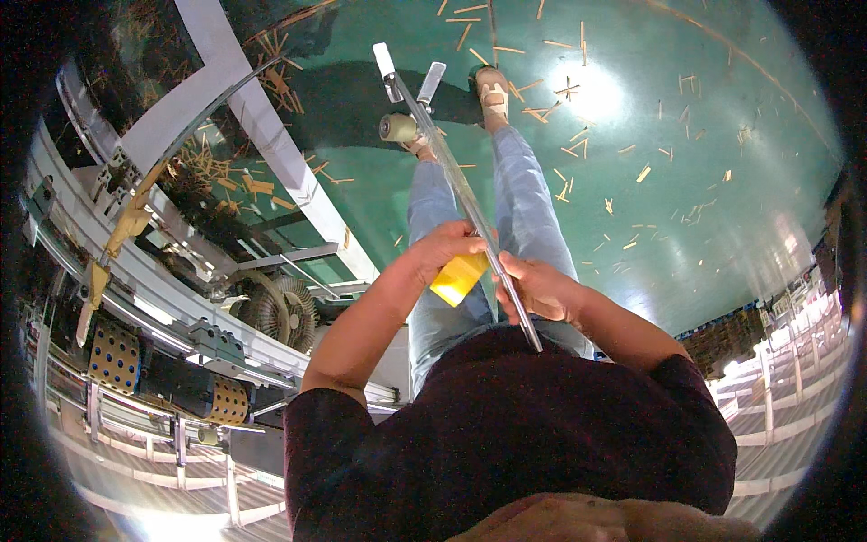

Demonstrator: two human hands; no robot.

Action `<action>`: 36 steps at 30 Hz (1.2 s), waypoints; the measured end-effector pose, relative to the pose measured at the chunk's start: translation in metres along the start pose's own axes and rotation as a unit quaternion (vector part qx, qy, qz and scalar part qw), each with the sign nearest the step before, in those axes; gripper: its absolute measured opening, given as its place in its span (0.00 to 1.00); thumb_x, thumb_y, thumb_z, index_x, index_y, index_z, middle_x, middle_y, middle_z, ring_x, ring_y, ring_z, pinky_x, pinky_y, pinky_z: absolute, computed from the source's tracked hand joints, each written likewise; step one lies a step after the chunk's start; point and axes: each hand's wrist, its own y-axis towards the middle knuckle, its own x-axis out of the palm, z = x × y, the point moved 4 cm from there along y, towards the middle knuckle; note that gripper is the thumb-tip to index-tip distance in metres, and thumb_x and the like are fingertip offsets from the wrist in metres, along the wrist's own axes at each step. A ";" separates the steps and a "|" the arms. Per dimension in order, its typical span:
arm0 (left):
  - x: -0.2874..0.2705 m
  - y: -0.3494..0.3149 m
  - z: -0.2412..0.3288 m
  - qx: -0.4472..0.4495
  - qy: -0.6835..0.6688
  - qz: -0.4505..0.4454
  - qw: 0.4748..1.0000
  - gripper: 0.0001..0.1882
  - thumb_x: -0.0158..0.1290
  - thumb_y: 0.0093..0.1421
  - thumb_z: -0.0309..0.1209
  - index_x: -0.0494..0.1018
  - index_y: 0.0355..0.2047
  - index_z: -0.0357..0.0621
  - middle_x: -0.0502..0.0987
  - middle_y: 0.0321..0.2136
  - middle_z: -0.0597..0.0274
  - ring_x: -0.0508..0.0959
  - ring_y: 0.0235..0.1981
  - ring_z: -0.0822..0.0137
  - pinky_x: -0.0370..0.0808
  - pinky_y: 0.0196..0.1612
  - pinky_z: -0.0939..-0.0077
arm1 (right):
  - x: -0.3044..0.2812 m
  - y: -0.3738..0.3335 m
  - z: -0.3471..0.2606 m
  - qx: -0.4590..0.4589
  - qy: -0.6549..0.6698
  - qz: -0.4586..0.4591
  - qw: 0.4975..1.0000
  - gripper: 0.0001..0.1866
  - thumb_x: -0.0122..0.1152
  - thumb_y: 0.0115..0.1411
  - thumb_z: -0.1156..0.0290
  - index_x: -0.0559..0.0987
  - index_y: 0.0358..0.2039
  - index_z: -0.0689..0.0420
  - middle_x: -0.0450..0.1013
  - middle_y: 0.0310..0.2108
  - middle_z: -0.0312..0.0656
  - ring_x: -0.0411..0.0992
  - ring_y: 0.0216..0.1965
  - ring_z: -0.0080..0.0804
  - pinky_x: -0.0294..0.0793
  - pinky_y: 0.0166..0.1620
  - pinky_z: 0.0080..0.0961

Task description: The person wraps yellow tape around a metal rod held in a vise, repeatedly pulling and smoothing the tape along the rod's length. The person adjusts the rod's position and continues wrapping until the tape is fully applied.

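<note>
I look straight down my body at a green floor (686, 181). My right hand (540, 289) is closed around a long thin metal rod (456, 176). The rod runs from my waist out toward my feet and ends in a small forked head with two white tips (408, 77) and a tan roller (396, 128). My left hand (442, 251) grips a yellow block-like object (459, 276) pressed against the rod, just above my right hand. Both hands meet in front of my jeans.
Many small wooden sticks (560, 95) lie scattered over the green floor. A large metal machine (172, 298) with rails, a fan (280, 312) and perforated orange panels (117, 357) stands at my left. White railings (795, 379) run along the lower right.
</note>
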 end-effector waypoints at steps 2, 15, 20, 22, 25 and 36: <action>-0.008 0.006 0.000 -0.015 0.033 0.029 0.999 0.20 0.56 0.50 0.33 0.68 0.44 0.40 0.74 0.34 0.59 0.75 0.36 0.65 0.72 0.39 0.71 | 0.001 -0.004 -0.002 -0.095 -0.115 0.098 0.984 0.24 0.49 0.57 0.46 0.65 0.35 0.57 0.63 0.18 0.33 0.61 0.16 0.19 0.64 0.19 0.18; 0.019 0.009 0.004 -0.038 -0.082 -0.058 0.994 0.19 0.53 0.54 0.33 0.68 0.45 0.40 0.75 0.35 0.56 0.76 0.33 0.65 0.74 0.37 0.70 | -0.009 -0.007 -0.009 0.026 0.111 -0.171 0.979 0.16 0.53 0.59 0.63 0.62 0.18 0.52 0.50 0.13 0.24 0.49 0.10 0.11 0.47 0.09 0.10; 0.017 0.004 0.002 -0.032 -0.066 -0.046 0.996 0.16 0.54 0.53 0.33 0.70 0.41 0.39 0.76 0.33 0.56 0.77 0.32 0.64 0.74 0.37 0.70 | -0.008 -0.002 -0.003 0.031 0.124 -0.241 0.962 0.19 0.51 0.60 0.57 0.61 0.16 0.50 0.52 0.12 0.25 0.53 0.11 0.14 0.54 0.14 0.13; 0.012 0.002 0.001 -0.012 -0.031 -0.006 0.999 0.15 0.54 0.52 0.34 0.70 0.38 0.39 0.76 0.32 0.57 0.77 0.32 0.64 0.74 0.37 0.71 | 0.001 -0.002 -0.004 0.020 0.121 -0.256 0.959 0.17 0.50 0.60 0.57 0.65 0.20 0.52 0.56 0.14 0.26 0.56 0.14 0.16 0.60 0.17 0.16; 0.002 0.003 0.005 0.013 0.084 0.092 0.992 0.14 0.55 0.52 0.34 0.70 0.36 0.39 0.76 0.30 0.58 0.76 0.30 0.65 0.73 0.34 0.73 | 0.000 -0.004 0.005 -0.016 0.022 -0.038 0.999 0.14 0.47 0.61 0.57 0.66 0.33 0.56 0.63 0.21 0.33 0.60 0.17 0.22 0.63 0.21 0.22; 0.009 0.013 0.010 0.014 0.009 0.015 1.000 0.15 0.54 0.52 0.32 0.67 0.38 0.39 0.74 0.32 0.59 0.75 0.33 0.67 0.73 0.37 0.74 | -0.004 -0.001 -0.001 0.033 0.223 -0.166 0.960 0.19 0.41 0.61 0.48 0.64 0.27 0.52 0.53 0.16 0.27 0.49 0.11 0.14 0.49 0.11 0.13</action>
